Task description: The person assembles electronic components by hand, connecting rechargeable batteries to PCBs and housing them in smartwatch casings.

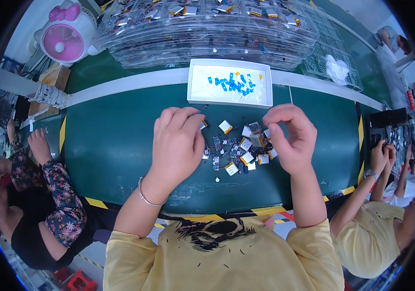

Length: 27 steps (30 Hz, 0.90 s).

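Observation:
In the middle of the green table lies a loose pile of small silver pouch batteries (231, 169) with yellow edges, mixed with small circuit boards (216, 163) and thin wires. My left hand (176, 143) is at the left of the pile, fingers curled together. A short dark wire end (204, 106) shows by its fingertips; what they grip is hidden. My right hand (293, 138) is raised over the pile's right side, thumb and forefinger brought together. Just left of its fingertips is a blurred, battery-like piece (256, 137); whether the hand holds it is unclear.
Beyond the pile stands a shallow white box (230, 100) with small blue pieces and a few yellow ones. Stacked clear trays (207, 41) of batteries rise behind a pale rail (125, 86). A pink-and-white fan (64, 41) stands far left. Co-workers sit on both sides.

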{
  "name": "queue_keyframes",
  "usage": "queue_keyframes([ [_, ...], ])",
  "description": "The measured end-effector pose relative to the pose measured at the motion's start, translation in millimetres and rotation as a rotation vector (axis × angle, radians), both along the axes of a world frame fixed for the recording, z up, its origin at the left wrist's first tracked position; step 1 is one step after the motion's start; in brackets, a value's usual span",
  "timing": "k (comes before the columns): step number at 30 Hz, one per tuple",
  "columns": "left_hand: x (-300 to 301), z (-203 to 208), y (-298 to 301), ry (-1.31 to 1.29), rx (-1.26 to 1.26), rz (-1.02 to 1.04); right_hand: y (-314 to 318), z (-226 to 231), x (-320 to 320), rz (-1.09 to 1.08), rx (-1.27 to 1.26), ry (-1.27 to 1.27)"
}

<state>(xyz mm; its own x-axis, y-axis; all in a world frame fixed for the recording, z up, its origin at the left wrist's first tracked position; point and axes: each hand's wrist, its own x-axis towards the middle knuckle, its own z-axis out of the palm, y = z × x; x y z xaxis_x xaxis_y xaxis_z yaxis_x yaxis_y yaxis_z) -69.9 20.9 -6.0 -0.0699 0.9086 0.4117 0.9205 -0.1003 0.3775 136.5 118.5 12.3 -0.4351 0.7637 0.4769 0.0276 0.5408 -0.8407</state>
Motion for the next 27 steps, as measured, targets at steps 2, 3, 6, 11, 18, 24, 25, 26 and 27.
queue_keyframes([
  [2, 5.3, 5.2, -1.8, -0.072, 0.061, -0.048, -6.6, 2.2, -1.1, 0.146, -0.128, -0.057],
  [3, 12.7, 9.6, -4.6, -0.310, 0.041, -0.155, -10.1, 3.0, -4.2, 0.197, -0.086, -0.062],
  [6, 34.5, 9.3, -16.7, -0.756, 0.008, -0.302, -21.6, 8.5, -11.6, 0.328, 0.011, -0.172],
  [11, 31.8, 6.1, -20.0, -0.795, -0.179, -0.342, -30.5, 4.1, -16.3, 0.260, 0.001, -0.177],
  [18, 28.6, 9.1, -21.4, -0.868, -0.202, -0.303, -32.8, -8.5, -23.8, 0.208, 0.031, -0.180],
  [24, 25.6, 7.8, -21.6, -0.838, -0.244, -0.344, -34.0, -8.3, -24.6, 0.240, -0.088, -0.155],
  [25, 25.7, 6.5, -21.9, -0.879, -0.264, -0.329, -32.1, -9.4, -24.2, 0.255, -0.145, -0.125],
  [26, 25.8, 5.6, -22.1, -0.920, -0.285, -0.315, -30.0, -10.4, -23.5, 0.252, -0.147, -0.126],
  [27, 25.9, 5.3, -22.4, -0.922, -0.287, -0.317, -27.6, -11.4, -22.5, 0.265, -0.138, -0.128],
])
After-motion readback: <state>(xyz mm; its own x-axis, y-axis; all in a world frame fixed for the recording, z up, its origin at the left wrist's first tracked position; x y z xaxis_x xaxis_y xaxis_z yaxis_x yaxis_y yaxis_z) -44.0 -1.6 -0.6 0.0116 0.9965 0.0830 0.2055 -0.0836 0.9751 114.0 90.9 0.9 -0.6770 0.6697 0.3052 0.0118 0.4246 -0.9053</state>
